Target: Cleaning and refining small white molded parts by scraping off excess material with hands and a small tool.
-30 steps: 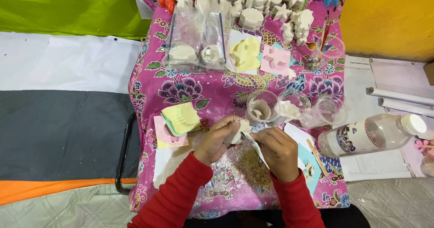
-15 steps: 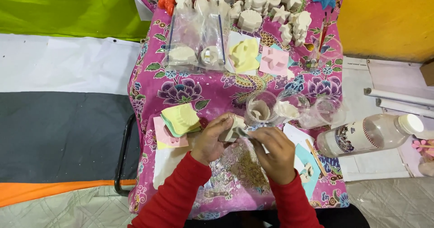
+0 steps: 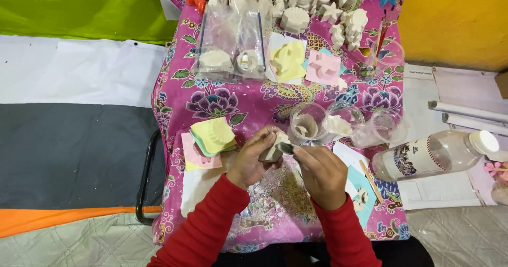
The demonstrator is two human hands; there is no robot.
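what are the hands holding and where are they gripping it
The left hand pinches a small white plaster piece by its left edge. The right hand holds a thin dark tool against it.

Two red-sleeved arms, hands drawn together in front of the body

The left hand (image 3: 257,159) is curled, fingers bent inward and thumb up, closed in a grip. The right hand (image 3: 320,173) sits just beside it, back facing up, fingers pinched and pointing toward the left hand's fingertips. Both forearms angle inward from below.
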